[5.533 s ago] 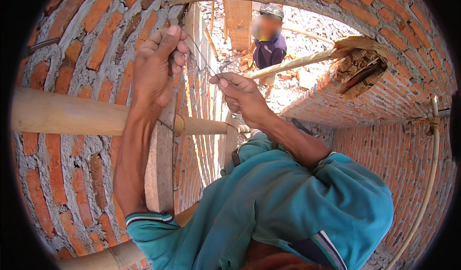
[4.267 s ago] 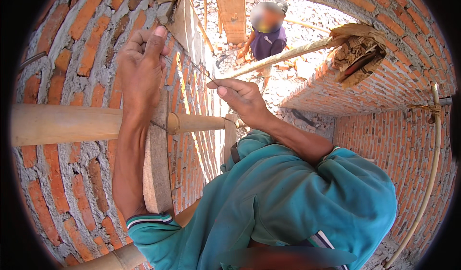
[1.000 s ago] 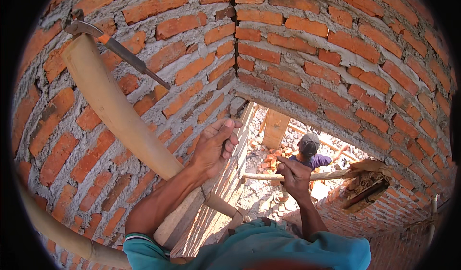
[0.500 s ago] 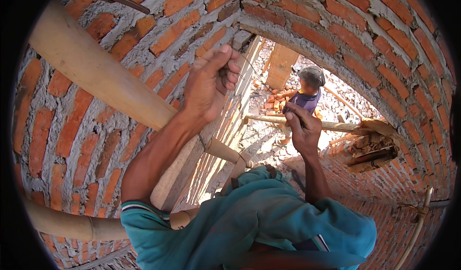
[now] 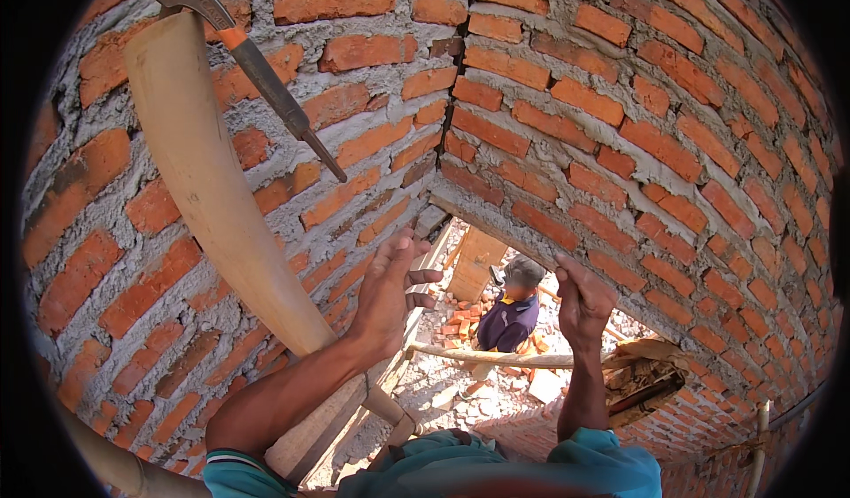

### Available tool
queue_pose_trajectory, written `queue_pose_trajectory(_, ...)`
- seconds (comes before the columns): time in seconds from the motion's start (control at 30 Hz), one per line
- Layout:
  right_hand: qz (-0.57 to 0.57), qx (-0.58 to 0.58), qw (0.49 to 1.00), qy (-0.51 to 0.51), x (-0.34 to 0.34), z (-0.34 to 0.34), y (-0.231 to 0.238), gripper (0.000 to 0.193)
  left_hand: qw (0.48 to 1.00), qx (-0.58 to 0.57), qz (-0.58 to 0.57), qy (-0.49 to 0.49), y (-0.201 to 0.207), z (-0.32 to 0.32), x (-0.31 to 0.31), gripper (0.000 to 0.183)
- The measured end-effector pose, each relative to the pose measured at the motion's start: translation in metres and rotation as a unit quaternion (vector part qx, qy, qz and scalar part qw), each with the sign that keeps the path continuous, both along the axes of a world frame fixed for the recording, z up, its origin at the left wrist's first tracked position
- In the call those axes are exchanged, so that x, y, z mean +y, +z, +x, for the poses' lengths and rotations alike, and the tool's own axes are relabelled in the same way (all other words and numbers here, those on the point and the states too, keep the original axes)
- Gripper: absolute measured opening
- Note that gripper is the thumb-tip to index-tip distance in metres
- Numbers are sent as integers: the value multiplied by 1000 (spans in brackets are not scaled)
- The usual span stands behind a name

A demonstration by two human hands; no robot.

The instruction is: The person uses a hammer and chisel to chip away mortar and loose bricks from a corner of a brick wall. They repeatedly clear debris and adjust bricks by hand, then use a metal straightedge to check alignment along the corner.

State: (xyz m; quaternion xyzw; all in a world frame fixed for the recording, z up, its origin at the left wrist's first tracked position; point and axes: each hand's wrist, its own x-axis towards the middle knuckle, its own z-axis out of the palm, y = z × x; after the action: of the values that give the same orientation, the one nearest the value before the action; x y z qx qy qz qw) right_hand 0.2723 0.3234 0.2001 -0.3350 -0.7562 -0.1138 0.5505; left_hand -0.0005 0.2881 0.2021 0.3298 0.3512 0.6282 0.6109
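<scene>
- Right of where it is half a second earlier, and farther off, the right hand now stands well apart from the left hand; the view has tipped so that the whole hand tool shows again at far left.
- Two fingers of the left hand, curled a moment ago, now reach out to the right; its thumb and forefinger stay close together, and whether anything lies between them cannot be told.
- Thumb and forefinger of the right hand meet in a pinch in front of the lintel; any hold on something is too small to tell.
- Between the hands, the thin wire seen earlier cannot be made out now.
- Thick and pale, the bamboo pole slants from far left towards the middle and passes behind the left forearm.
- Grey-headed, with an orange band and dark handle, the hand tool is at the pole's far end, its tip pointing right and nearer.
- Below the left forearm, a wooden board stands near the left brick wall, with a dark wire tie beside the pole.
- Beyond the hands, a co-worker in a cap and dark purple top is among brick rubble.
- Across the opening runs a pale stick, ending at brown torn wrapping on the right.
</scene>
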Motion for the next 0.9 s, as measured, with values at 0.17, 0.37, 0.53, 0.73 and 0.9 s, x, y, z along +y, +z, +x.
queue_pose_trajectory(0.17, 193, -87, 964, -163, 60, 5, 112, 31, 925, 350, 46, -145, -8, 4, -4, 35)
queue_pose_trajectory(0.37, 182, -199, 907, -323, 112, -21, 236, 18, 763, 549, 267, -214, -14, 11, -13, 25)
queue_pose_trajectory(0.53, 211, -259, 882, -331, 135, -47, 293, 25, 688, 617, 243, -294, -12, 10, -16, 29)
queue_pose_trajectory(0.73, 233, -330, 843, -354, 155, -76, 324, 22, 629, 648, 243, -353, -12, 12, -17, 27)
queue_pose_trajectory(0.9, 270, -383, 796, -384, 171, -102, 339, 25, 634, 632, 281, -346, -21, 11, -16, 23)
